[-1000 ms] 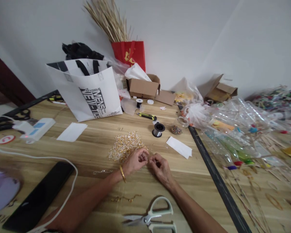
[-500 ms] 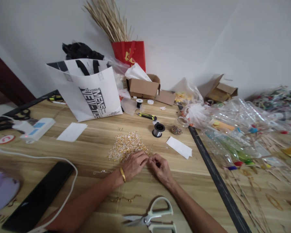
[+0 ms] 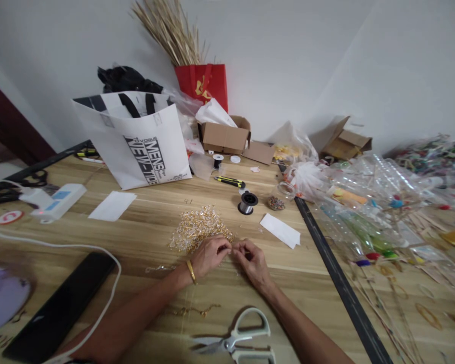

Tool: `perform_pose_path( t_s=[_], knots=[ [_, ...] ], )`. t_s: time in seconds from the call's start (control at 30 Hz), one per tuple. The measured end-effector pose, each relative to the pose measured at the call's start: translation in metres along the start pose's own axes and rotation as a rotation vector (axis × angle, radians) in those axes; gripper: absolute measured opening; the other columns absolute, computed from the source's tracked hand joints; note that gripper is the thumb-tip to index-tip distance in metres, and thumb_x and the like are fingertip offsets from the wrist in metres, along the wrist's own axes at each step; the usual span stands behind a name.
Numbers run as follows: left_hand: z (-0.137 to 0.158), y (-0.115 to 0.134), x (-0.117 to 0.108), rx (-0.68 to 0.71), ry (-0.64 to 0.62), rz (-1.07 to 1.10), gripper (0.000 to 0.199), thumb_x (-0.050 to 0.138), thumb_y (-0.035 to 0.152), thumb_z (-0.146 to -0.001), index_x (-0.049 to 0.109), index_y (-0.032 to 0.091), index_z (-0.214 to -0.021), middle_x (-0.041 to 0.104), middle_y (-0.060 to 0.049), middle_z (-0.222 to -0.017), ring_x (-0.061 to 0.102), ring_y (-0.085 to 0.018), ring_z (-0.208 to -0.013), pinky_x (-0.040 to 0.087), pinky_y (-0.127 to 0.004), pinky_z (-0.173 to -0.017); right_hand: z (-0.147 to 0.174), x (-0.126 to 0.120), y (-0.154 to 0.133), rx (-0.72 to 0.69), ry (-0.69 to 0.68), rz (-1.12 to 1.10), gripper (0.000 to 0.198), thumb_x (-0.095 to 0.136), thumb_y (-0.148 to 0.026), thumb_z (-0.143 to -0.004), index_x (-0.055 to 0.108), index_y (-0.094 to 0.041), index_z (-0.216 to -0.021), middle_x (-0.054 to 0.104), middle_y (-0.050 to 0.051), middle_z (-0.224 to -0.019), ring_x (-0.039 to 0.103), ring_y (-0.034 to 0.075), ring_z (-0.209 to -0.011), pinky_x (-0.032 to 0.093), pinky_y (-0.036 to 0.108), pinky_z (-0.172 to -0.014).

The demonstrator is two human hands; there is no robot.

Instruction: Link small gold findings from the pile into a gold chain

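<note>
Beads [image 3: 199, 222], gold and clear, lie in a loose heap on the bench [image 3: 144, 237], just beyond the left hand [image 3: 210, 253], which covers a part of their near edge; it seems they are put there so that the fingers reach them easily. The single pieces point every way, so the heap has no one direction; what shows of it is somewhat longer from left to right than from front to back. The left hand is closed to a pinch, and the right hand [image 3: 253, 260] faces it, its fingers curled and also pinched. The tips almost meet, probably because the thing between them is very small; what it is, and how its axis runs, I cannot tell. Nearer to the person, a chain [image 3: 202, 312] lies crosswise, and below it are scissors [image 3: 231, 344], blades to the left and handles to the right, perhaps for an easy grip by the right hand. Beyond the hands, a spool [image 3: 248, 203] stands upright on its flange, which should prevent rolling. Farther, a knife [image 3: 229, 181] lies flat, its long axis running mostly from left to right.
</note>
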State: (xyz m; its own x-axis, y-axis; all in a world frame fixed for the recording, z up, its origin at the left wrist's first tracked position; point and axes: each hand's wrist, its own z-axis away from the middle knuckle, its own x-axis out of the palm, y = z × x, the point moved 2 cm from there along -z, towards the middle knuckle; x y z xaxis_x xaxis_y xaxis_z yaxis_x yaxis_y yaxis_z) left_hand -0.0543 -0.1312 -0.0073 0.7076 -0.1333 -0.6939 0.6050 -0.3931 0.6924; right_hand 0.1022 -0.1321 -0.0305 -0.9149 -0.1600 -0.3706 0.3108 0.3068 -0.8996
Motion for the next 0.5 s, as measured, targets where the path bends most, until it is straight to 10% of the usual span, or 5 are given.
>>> perform_pose_path(
  t_s=[0.5],
  knots=[
    [-0.0046,-0.0062,0.0002,-0.041,-0.03,0.136,0.013,0.056,0.019,-0.078,0.068,0.017,-0.075,0.066,-0.002,-0.076,0.058,-0.014,-0.071,0.043,-0.023,-0.069,-0.0002,-0.0018,-0.0063,-0.046,-0.005,0.019,0.02,0.05,-0.03,-0.084,0.056,-0.016,-0.072,0.05,0.0,-0.064,0.044,0.012,-0.057,0.035,0.023,-0.053]
  ],
)
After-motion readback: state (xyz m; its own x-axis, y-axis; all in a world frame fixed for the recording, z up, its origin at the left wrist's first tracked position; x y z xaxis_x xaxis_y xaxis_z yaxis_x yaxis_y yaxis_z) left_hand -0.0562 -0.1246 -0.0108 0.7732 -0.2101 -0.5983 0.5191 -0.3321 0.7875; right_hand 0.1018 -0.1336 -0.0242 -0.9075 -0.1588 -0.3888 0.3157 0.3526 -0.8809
